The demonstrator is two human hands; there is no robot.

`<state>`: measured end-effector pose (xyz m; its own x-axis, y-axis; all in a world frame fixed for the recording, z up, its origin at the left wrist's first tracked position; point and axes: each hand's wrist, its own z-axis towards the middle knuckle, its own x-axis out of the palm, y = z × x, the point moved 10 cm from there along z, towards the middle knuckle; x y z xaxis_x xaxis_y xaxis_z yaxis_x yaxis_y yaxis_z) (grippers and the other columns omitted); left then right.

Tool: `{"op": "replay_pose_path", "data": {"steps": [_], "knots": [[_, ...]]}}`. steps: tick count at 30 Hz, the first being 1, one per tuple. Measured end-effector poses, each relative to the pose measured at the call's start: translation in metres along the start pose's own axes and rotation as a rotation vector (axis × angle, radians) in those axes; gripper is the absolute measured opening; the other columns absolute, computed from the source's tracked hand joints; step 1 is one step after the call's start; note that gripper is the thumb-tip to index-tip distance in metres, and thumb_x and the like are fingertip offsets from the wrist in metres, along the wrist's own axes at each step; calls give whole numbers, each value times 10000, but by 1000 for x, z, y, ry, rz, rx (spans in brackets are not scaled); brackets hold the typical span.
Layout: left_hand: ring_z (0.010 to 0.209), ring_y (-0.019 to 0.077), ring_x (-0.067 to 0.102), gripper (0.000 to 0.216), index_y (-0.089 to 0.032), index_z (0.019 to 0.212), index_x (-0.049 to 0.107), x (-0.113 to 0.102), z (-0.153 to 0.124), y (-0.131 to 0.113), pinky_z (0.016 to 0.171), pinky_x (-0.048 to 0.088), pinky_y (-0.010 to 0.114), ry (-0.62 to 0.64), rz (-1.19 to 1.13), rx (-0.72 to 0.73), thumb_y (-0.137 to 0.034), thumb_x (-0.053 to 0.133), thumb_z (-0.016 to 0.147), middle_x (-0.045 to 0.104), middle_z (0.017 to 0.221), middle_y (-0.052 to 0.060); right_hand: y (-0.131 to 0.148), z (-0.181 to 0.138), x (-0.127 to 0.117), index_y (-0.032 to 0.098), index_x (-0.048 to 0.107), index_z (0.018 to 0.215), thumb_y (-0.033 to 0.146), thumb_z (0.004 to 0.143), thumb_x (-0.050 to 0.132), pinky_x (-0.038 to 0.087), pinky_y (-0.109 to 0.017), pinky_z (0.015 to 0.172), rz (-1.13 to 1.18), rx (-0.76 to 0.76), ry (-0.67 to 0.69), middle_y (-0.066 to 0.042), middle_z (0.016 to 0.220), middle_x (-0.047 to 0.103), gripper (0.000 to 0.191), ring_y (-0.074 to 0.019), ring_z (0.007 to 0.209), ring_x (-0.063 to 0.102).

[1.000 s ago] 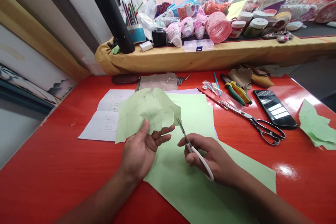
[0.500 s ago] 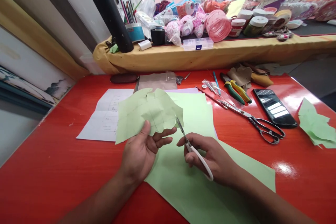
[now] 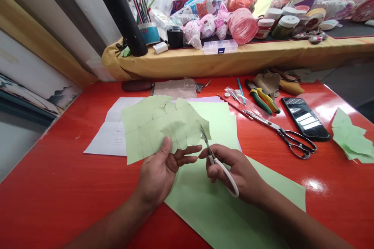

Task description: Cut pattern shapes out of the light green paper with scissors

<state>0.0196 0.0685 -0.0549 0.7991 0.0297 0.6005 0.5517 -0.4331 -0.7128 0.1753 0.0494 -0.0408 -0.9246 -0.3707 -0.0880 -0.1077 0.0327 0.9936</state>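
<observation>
My left hand (image 3: 159, 169) holds a cut piece of light green paper (image 3: 152, 128) by its lower edge, thumb on top and fingers beneath. Pencil lines run across this paper, and its right and lower edges are curved and notched. In my right hand (image 3: 233, 171) are small scissors (image 3: 223, 173) with white handles. Their blades point up and left, the tips at the paper's right edge. Below both hands lie large green sheets (image 3: 216, 210) on the red table (image 3: 73, 198).
A white sheet with writing (image 3: 102, 136) lies at left. Large scissors (image 3: 280, 130), pliers (image 3: 264, 99) and a phone (image 3: 306, 118) lie at right, with green scraps (image 3: 352, 136) farther over. Behind, a ledge (image 3: 175, 66) bears a black flask (image 3: 121, 19), jars and craft items.
The green paper has turned and flattened in my left hand, its left part coming lower and further left. My right hand and the scissors have shifted slightly right and up.
</observation>
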Motion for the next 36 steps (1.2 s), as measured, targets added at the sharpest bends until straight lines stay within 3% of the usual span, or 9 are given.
{"op": "replay_pose_path", "data": {"steps": [6,16,25,31,36], "knots": [[959,278,841,383,-157,976,802,0,0,-1,854,657,325,-11,34,13,-539,796,953,878,987,133,0,0,0,209,694,1023,752,954,682,467,-297,612,3,1,6,3,735,639,547,-174,647,584],[889,253,831,436,-173,926,807,-1,-3,-2,901,629,335,-32,109,41,-608,819,904,879,996,121,-1,1,1,209,693,1022,749,948,695,477,-293,613,34,18,10,11,740,626,545,-165,637,583],[895,267,833,467,-192,731,746,2,-5,-5,912,628,350,-42,140,68,-627,838,873,877,955,121,-7,0,2,209,689,1055,767,916,720,523,-288,590,105,70,11,24,716,600,577,-153,590,593],[1016,290,832,412,-196,807,768,1,-3,-7,880,641,339,-30,112,83,-590,808,921,875,963,86,-8,-1,3,200,695,1076,754,925,720,525,-282,579,97,74,9,25,709,605,574,-151,583,607],[829,238,838,460,-180,766,778,-1,-3,-3,917,632,329,-18,121,36,-589,744,975,878,949,106,-3,-1,5,203,696,1082,750,945,697,517,-286,580,80,56,31,22,696,616,563,-160,588,609]]}}
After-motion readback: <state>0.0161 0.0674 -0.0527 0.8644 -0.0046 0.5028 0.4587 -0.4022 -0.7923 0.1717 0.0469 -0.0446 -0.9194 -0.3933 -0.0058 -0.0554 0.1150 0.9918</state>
